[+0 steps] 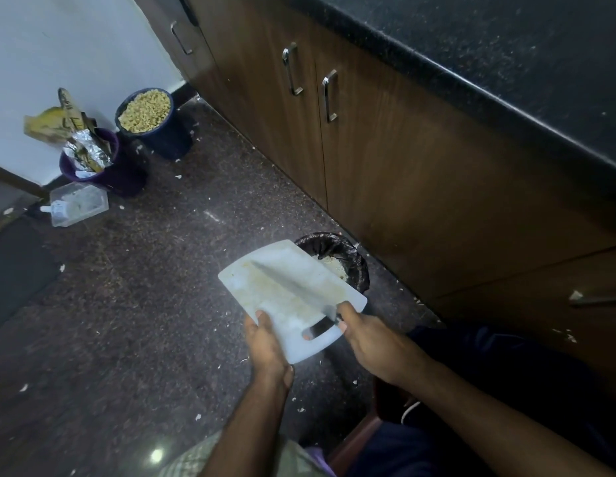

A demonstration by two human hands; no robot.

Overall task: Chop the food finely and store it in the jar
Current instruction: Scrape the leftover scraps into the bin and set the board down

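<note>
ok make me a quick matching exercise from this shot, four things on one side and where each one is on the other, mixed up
Things:
1. cutting board
2. knife
3. lined bin
4. clear plastic container

Places:
A. lying on the floor by the wall
B. held in the right hand
C. gripped at its edge by the left hand
D. on the floor under the board's far end

Pairs: 1-C, 2-B, 3-D, 4-A

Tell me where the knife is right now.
In the head view, lower centre, the knife lies blade-flat across the white cutting board, held by the right hand. The left hand holds the board, tilted over the black-lined bin.
</note>
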